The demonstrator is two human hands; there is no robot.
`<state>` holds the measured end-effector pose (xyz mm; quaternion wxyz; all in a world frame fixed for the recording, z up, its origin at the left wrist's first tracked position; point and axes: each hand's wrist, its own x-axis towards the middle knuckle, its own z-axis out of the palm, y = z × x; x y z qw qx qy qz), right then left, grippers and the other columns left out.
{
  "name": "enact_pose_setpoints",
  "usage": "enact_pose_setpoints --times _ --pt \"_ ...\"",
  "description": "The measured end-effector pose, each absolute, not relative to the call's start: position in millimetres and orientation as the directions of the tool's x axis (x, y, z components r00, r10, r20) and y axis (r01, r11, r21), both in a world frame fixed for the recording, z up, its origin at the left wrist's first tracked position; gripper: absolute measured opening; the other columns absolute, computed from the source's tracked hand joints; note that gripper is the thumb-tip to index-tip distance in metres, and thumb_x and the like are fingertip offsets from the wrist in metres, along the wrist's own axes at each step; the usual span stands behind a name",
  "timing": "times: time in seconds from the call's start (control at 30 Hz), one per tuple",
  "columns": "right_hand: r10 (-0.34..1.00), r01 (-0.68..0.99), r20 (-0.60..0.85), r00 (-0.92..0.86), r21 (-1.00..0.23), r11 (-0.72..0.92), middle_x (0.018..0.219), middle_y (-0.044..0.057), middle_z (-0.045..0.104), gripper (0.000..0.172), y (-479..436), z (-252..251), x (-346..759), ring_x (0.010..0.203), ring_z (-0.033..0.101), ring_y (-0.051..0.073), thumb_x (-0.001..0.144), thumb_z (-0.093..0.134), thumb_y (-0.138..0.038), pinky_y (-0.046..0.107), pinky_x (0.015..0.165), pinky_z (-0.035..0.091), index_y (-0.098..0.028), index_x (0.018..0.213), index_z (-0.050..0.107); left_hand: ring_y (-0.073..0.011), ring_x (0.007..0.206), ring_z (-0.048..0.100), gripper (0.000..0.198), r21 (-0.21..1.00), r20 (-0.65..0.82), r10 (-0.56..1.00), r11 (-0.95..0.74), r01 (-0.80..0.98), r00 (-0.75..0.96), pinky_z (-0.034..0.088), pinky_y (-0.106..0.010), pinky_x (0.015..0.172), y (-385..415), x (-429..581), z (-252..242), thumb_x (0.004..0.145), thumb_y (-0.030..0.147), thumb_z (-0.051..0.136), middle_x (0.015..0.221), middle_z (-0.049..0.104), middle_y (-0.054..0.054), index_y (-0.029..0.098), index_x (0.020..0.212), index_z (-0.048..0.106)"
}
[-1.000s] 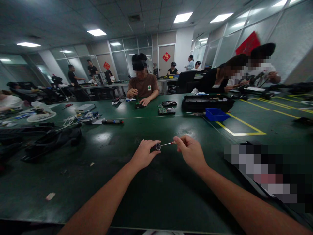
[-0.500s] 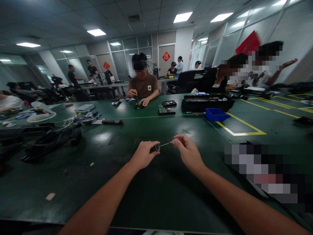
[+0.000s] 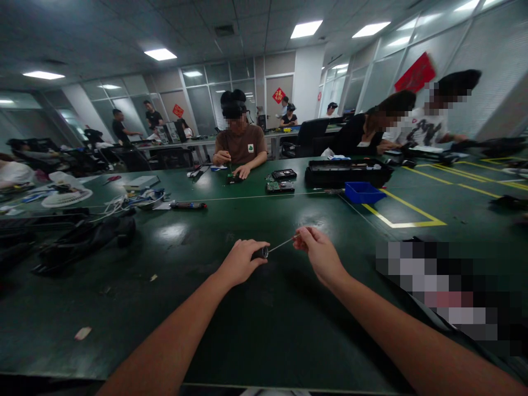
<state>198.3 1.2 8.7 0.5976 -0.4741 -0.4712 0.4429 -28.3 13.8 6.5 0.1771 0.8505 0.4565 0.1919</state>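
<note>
Two bare hands work above one green desk (image 3: 272,330), with two things between them: one short dark tube (image 3: 264,252) and one thin metal rod (image 3: 284,243). The left grip (image 3: 243,261) is closed around the tube, thumb below and fingers above, its round rimmed end turned toward the right. The right grip (image 3: 315,253) is narrow, pinching the rod between thumb and fingers. The rod slants down from the right fingertips to the tube's rimmed end; whether its tip is inside or only against the rim, I cannot tell.

Two flat drives (image 3: 280,187) lie well beyond the hands, one behind the other. Right of them are one long black box (image 3: 346,179) and one blue tray (image 3: 364,192), the tray just in front of the box. One dark pen-like tool (image 3: 187,205) lies farther left. Two small pale scraps (image 3: 83,333) lie left of the left forearm.

The desk's near edge passes beneath both forearms. Green surface stretches ahead of the grips to the drives, and yellow tape (image 3: 416,224) marks a corner toward the right.
</note>
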Motion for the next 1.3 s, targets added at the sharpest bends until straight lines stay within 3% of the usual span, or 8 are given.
enact_pose_setpoints --times 0.63,0.9,1.07,1.23,1.3 --pt "0.971 -0.019 0.191 0.142 -0.981 0.196 0.084 0.006 0.069 0.034 -6 12 194 0.076 0.066 0.020 0.084 0.062 -0.052 0.037 0.075 0.053 -0.019 0.090 0.064 -0.0231 0.110 0.057 0.042 0.570 0.233 0.859 -0.500 0.652 0.455 0.037 -0.047 0.107 7 -23 11 0.090 0.030 0.066 0.118 0.065 -0.003 0.031 0.131 0.058" --pt "0.953 0.141 0.259 0.155 -0.961 0.238 0.080 0.007 0.072 0.032 -14 27 194 0.073 0.066 0.020 0.085 0.063 -0.050 0.035 0.072 0.051 -0.018 0.087 0.066 -0.0231 0.108 0.057 0.042 0.584 0.234 0.865 -0.490 0.647 0.444 0.039 -0.046 0.104 6 -22 13 0.089 0.031 0.067 0.116 0.066 -0.002 0.031 0.130 0.058" --pt "0.958 0.100 0.240 0.160 -0.969 0.226 0.079 0.008 0.072 0.031 -12 25 193 0.073 0.067 0.020 0.084 0.064 -0.048 0.035 0.074 0.052 -0.018 0.085 0.066 -0.0235 0.107 0.058 0.041 0.576 0.236 0.864 -0.493 0.652 0.445 0.042 -0.043 0.099 7 -21 13 0.088 0.028 0.068 0.117 0.066 -0.003 0.029 0.128 0.060" --pt "0.977 -0.051 0.140 0.158 -0.987 0.150 0.083 0.008 0.073 0.031 -8 19 194 0.074 0.068 0.020 0.082 0.066 -0.049 0.036 0.074 0.054 -0.018 0.085 0.066 -0.0232 0.108 0.058 0.042 0.580 0.246 0.865 -0.493 0.648 0.438 0.040 -0.044 0.102 6 -21 15 0.088 0.027 0.067 0.116 0.066 -0.003 0.029 0.129 0.059" --pt "0.978 -0.004 0.145 0.151 -0.989 0.147 0.078 0.006 0.071 0.031 -9 20 195 0.069 0.066 0.019 0.082 0.066 -0.049 0.035 0.070 0.052 -0.018 0.083 0.066 -0.0231 0.109 0.057 0.042 0.580 0.243 0.868 -0.488 0.652 0.433 0.039 -0.045 0.105 6 -21 15 0.088 0.027 0.067 0.116 0.066 -0.003 0.029 0.129 0.059"
